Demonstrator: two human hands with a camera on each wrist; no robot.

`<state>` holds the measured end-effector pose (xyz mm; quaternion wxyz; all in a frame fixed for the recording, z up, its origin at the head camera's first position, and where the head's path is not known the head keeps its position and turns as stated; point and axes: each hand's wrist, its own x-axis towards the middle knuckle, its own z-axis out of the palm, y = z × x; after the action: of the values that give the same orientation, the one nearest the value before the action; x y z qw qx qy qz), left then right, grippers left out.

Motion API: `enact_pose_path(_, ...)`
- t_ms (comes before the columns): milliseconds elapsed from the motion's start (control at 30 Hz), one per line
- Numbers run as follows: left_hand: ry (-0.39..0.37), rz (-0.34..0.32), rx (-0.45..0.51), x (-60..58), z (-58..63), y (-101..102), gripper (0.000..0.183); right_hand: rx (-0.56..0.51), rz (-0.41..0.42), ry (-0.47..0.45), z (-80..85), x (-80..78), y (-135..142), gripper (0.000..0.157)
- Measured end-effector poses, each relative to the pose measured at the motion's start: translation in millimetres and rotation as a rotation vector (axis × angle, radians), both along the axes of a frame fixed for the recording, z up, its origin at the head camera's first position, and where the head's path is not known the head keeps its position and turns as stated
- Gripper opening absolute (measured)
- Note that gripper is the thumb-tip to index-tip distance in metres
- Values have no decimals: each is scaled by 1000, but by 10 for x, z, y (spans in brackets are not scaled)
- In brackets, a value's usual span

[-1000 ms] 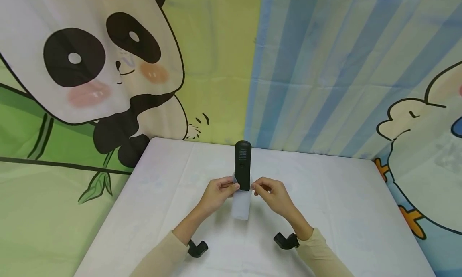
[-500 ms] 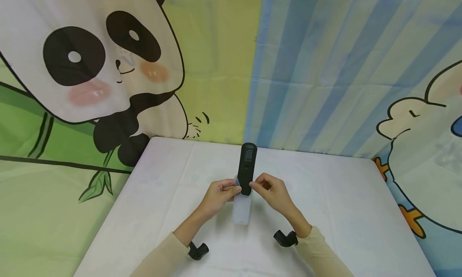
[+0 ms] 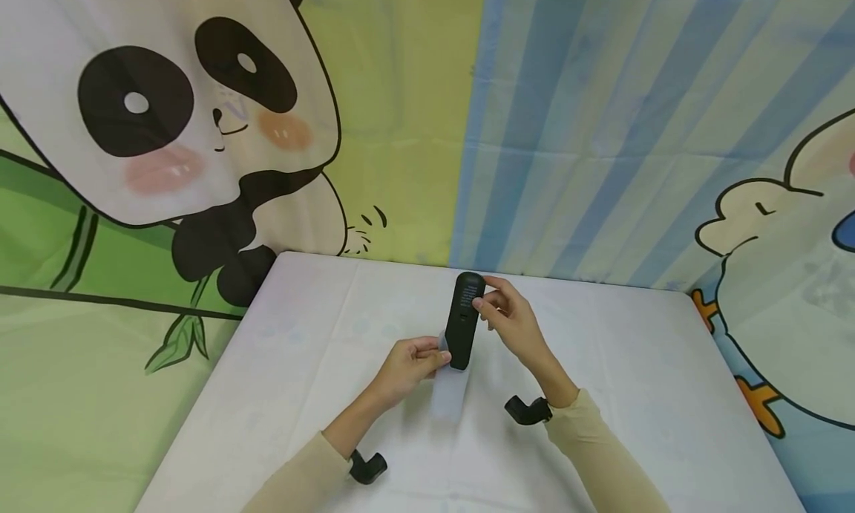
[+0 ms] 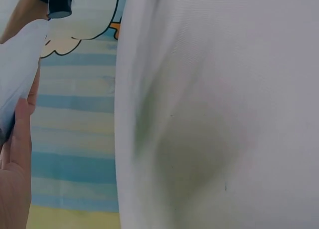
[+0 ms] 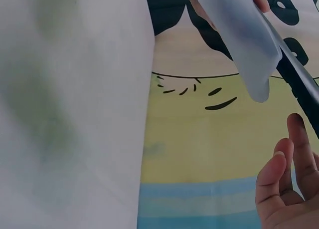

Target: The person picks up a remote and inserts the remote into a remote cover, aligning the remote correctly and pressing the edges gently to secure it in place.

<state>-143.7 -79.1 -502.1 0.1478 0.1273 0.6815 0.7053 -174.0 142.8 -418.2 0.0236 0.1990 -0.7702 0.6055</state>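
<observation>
A slim black remote control [image 3: 462,327] with small print near its rounded top leans slightly right in the head view. Its lower end sits at the mouth of a translucent whitish sleeve [image 3: 450,398], which hangs below it. My left hand [image 3: 404,366] pinches the sleeve's mouth beside the remote, thumb in front. Up at the remote's top end, my right hand [image 3: 513,321] holds its right edge between thumb and fingers. In the right wrist view the sleeve [image 5: 244,34] covers part of the remote [image 5: 298,82]. The left wrist view has the sleeve [image 4: 20,64] at its left edge.
A white cloth covers the table [image 3: 300,335]. Behind it hangs a printed curtain [image 3: 401,112] with a panda and blue stripes. Black camera mounts stick out from the left wrist [image 3: 369,468] and right wrist [image 3: 528,410].
My right hand has moved up from the sleeve's mouth to the remote's upper end. The remote has tilted right and come down a little with the sleeve. My left hand keeps its pinch.
</observation>
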Motion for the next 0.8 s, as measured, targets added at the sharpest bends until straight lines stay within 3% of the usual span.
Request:
enact_pose_path(100, -16, -31, 21, 8, -19, -11, 35, -49, 36, 10, -60, -62, 18, 51)
enact_pose_path(300, -77, -95, 167, 19, -18, -23, 38, -155, 74, -3, -305, -229, 67, 50)
enact_pose_path(533, -125, -112, 276, 4, -37, -19, 33, -221, 110, -18, -332, -262, 77, 47)
enact_pose_path(800, -105, -135, 323, -24, -45, -3, 18, -181, 150, -57, -329, -268, 68, 48)
